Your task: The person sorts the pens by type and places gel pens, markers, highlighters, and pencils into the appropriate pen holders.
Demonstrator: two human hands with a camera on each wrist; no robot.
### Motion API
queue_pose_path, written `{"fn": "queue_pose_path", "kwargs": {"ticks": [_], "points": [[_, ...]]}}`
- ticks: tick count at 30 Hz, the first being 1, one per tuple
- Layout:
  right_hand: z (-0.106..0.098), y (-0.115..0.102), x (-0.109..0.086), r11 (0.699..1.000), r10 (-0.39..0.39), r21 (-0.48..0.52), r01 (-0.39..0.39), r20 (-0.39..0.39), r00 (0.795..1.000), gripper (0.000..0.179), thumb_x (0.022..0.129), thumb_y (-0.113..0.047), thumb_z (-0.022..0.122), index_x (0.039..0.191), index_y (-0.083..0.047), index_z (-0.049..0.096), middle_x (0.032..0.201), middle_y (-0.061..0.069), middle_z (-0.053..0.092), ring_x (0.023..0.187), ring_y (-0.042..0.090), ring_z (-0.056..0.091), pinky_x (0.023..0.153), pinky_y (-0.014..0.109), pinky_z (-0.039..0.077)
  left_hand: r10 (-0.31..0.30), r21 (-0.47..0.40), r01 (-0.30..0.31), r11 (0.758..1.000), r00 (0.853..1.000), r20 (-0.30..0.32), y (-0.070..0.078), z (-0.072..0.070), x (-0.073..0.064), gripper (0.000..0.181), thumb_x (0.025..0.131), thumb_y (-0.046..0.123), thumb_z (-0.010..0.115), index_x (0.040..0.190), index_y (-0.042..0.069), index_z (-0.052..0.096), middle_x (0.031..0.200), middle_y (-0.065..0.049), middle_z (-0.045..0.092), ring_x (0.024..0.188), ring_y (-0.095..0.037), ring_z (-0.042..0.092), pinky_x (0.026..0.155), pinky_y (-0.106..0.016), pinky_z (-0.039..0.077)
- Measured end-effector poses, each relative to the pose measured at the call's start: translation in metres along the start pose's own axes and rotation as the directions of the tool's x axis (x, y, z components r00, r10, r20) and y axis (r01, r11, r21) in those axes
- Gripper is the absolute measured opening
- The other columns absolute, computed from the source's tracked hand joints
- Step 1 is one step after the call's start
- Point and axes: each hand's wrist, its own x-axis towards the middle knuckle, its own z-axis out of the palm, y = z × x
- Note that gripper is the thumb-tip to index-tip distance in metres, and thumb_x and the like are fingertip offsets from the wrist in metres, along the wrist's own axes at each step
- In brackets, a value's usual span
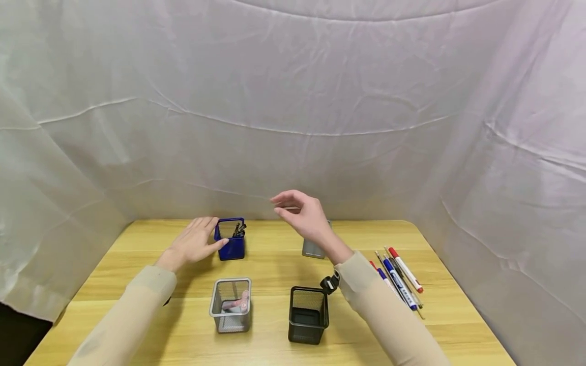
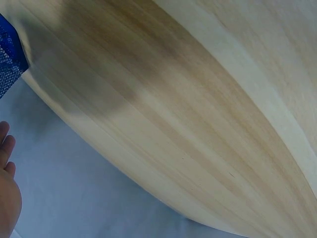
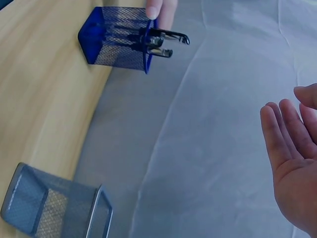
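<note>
My left hand (image 1: 198, 240) is at the left side of a blue mesh pen holder (image 1: 232, 249), fingers extended along its left back corner and thumb over the near rim. Several black pens (image 3: 161, 42) with clips stand in that holder, their tops above the rim. In the left wrist view only a corner of the blue holder (image 2: 9, 59) and a few fingertips show. My right hand (image 1: 304, 216) is raised over the back of the table, fingers gently bent, thumb apart, holding nothing. Behind its wrist stands a grey mesh holder (image 1: 313, 249), partly hidden.
Nearer on the wooden table (image 1: 270, 284) stand a silver mesh holder (image 1: 231, 323) with pink items inside and a black mesh holder (image 1: 305, 333). Several pens and markers (image 1: 399, 279) lie at the right. Pale cloth (image 1: 293, 152) hangs behind and at both sides.
</note>
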Motion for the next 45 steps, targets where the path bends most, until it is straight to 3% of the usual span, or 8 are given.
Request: {"fn": "queue_pose_path", "kwargs": {"ticks": [6,13,20,26,45], "points": [[-0.013,0.009,-0.012,1.0,0.008,0.014,-0.007,-0.057,0.998,0.02,0.096,-0.01,0.075,0.116,-0.011,0.075,0.115,0.005,0.077,0.103,0.021,0.074,0.09,0.036,0.062,-0.001,-0.004,0.001,1.0,1.0,0.006,-0.001,0.0,-0.001,0.094,0.104,0.065,0.045,0.155,-0.012,0.034,0.159,-0.033,0.037,0.147,-0.052,0.033,0.125,-0.063,0.019],[-0.028,0.025,-0.028,0.999,0.049,0.028,-0.046,-0.113,0.992,0.021,0.096,-0.009,0.076,0.117,-0.007,0.074,0.118,0.017,0.075,0.106,0.027,0.073,0.093,0.037,0.061,-0.001,-0.01,0.001,1.0,1.0,-0.003,-0.005,0.001,-0.001,0.094,0.104,0.065,0.044,0.156,-0.012,0.033,0.16,-0.033,0.036,0.148,-0.052,0.032,0.125,-0.063,0.019],[-0.046,0.046,-0.051,0.995,0.097,0.02,-0.095,-0.145,0.985,0.023,0.097,-0.009,0.075,0.119,-0.007,0.072,0.119,0.012,0.074,0.107,0.024,0.071,0.092,0.027,0.06,0.0,-0.003,0.0,1.0,1.0,-0.006,-0.006,0.001,0.0,0.094,0.104,0.065,0.045,0.155,-0.012,0.034,0.159,-0.032,0.037,0.147,-0.051,0.033,0.125,-0.063,0.02],[-0.062,0.062,-0.07,0.985,0.17,0.036,-0.166,-0.169,0.971,0.025,0.098,-0.011,0.073,0.122,-0.004,0.07,0.123,0.015,0.071,0.112,0.029,0.069,0.09,0.022,0.058,-0.005,-0.01,0.005,1.0,1.0,-0.004,-0.006,0.0,-0.001,0.094,0.104,0.065,0.045,0.156,-0.012,0.034,0.159,-0.033,0.037,0.147,-0.052,0.033,0.125,-0.063,0.02],[-0.106,0.103,-0.128,0.945,0.29,-0.063,-0.32,-0.287,0.913,0.028,0.1,-0.013,0.072,0.126,-0.003,0.069,0.126,0.017,0.071,0.104,0.009,0.069,0.085,0.014,0.056,-0.01,-0.019,0.009,1.0,1.0,-0.009,-0.008,-0.001,-0.003,0.095,0.103,0.066,0.045,0.156,-0.012,0.033,0.159,-0.032,0.037,0.147,-0.051,0.033,0.125,-0.064,0.02]]}}
